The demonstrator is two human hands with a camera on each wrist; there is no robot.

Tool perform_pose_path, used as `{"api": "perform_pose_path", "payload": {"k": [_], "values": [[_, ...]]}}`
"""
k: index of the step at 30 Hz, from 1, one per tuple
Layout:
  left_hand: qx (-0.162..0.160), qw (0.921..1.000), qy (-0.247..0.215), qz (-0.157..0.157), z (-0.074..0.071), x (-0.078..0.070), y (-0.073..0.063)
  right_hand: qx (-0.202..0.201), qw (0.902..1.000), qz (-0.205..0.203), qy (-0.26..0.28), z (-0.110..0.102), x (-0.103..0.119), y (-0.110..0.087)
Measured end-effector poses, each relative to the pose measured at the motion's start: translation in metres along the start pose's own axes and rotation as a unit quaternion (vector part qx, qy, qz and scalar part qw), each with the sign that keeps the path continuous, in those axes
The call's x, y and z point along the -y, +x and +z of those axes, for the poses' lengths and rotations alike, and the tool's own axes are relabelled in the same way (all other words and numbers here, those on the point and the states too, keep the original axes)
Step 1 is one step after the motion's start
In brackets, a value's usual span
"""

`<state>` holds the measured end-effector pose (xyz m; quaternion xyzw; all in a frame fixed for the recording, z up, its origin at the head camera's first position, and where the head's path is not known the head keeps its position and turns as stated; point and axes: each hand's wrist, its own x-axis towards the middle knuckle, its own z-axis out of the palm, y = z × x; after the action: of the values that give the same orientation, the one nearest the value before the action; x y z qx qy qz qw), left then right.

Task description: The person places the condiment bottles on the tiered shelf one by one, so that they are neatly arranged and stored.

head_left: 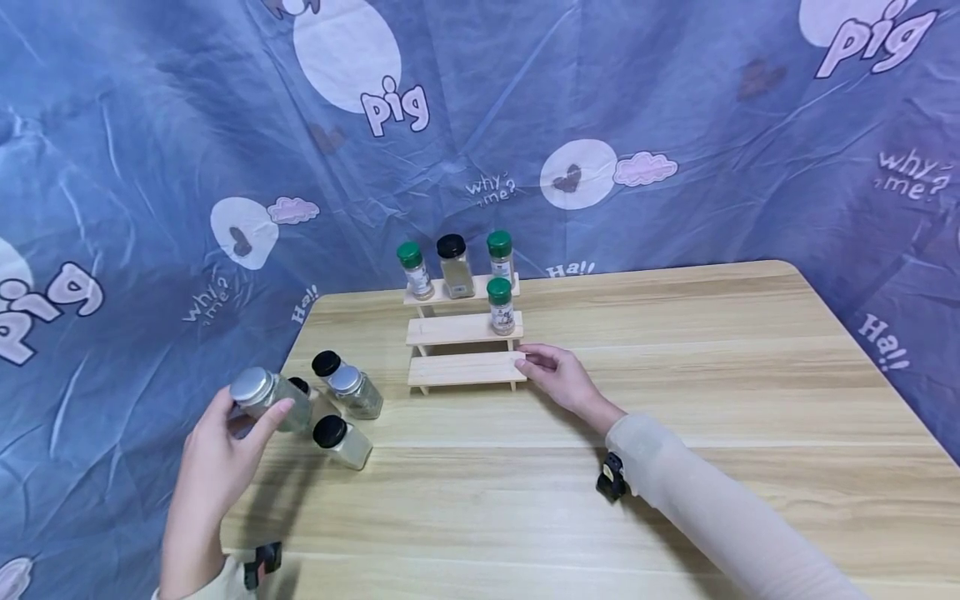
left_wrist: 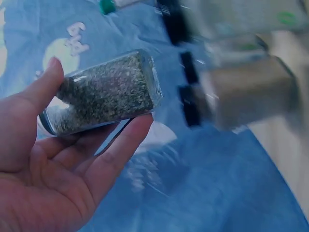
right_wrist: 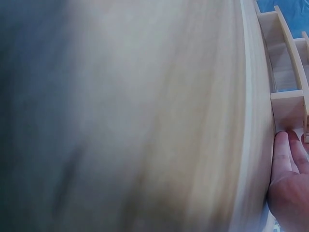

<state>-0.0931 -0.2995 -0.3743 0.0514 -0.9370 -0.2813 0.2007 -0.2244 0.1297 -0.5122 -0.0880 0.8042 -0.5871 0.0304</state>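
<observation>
My left hand (head_left: 225, 458) grips a square glass spice jar (head_left: 273, 398) with a silver lid, tilted and raised at the table's left. Dried green herb flakes fill the jar (left_wrist: 108, 94) in the left wrist view, thumb on one side and fingers on the other. At the right end of the three-tier wooden rack (head_left: 465, 368), my right hand (head_left: 562, 379) holds the lowest shelf, its thumb at the shelf's end. The right wrist view shows the fingers (right_wrist: 282, 152) against the rack's side support (right_wrist: 288, 108).
Beside the left hand stand a silver-lidded jar (head_left: 362, 398) and several black-lidded jars (head_left: 351, 447). On the top shelf are two green-capped bottles (head_left: 416, 271) and a black-lidded jar (head_left: 456, 268). Another green-capped bottle (head_left: 502, 308) stands on the middle shelf. A blue curtain (head_left: 480, 125) hangs behind the table (head_left: 712, 358).
</observation>
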Motion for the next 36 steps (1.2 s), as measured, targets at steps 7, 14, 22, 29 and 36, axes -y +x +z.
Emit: {"api": "perform_pose_path", "payload": {"k": [7, 14, 22, 29, 36], "values": [[0.01, 0.9993, -0.034, 0.01, 0.013, -0.04, 0.024, -0.003, 1.0, -0.005, -0.002, 0.001, -0.001, 0.001], [0.05, 0.9945, -0.086, 0.032, 0.044, -0.073, 0.044, -0.004, 1.0, -0.003, 0.003, 0.003, -0.001, -0.002], [0.091, 0.9873, -0.125, 0.037, 0.085, -0.105, 0.068, -0.007, 0.9999, 0.008, 0.006, 0.002, 0.001, -0.001], [0.124, 0.9839, -0.128, 0.017, 0.119, -0.128, 0.076, -0.003, 0.9999, 0.004, 0.009, 0.001, 0.001, -0.003], [0.119, 0.9832, -0.137, 0.021, 0.145, -0.138, 0.081, -0.01, 0.9999, -0.003, 0.009, 0.003, -0.001, -0.003]]}}
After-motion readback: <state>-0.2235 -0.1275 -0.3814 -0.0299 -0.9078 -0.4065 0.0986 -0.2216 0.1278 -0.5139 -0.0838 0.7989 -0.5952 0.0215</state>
